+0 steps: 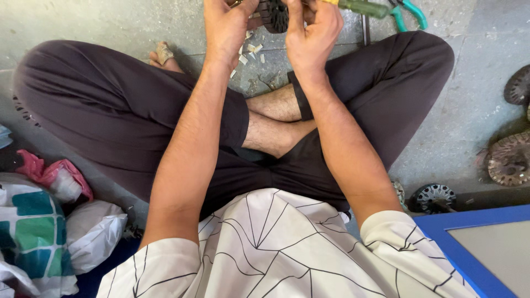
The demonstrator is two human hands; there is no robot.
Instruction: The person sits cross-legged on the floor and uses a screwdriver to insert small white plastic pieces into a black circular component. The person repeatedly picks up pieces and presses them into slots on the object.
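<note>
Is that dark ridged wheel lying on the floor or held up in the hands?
Held up. The dark ridged wheel sits between the left hand and the right hand, above the floor; its top is cut off.

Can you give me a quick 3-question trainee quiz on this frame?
1. True or false: the right hand holds a green-handled tool.
2. Which thing sits between the two hands at the top edge? A) a black ribbed round part B) a blue board C) a pink bag
3. Fill in: the teal-handled pliers lie on the ____, apart from both hands.

Key: 1 true. 2 A; the left hand grips it from the other side. 3 floor.
</note>
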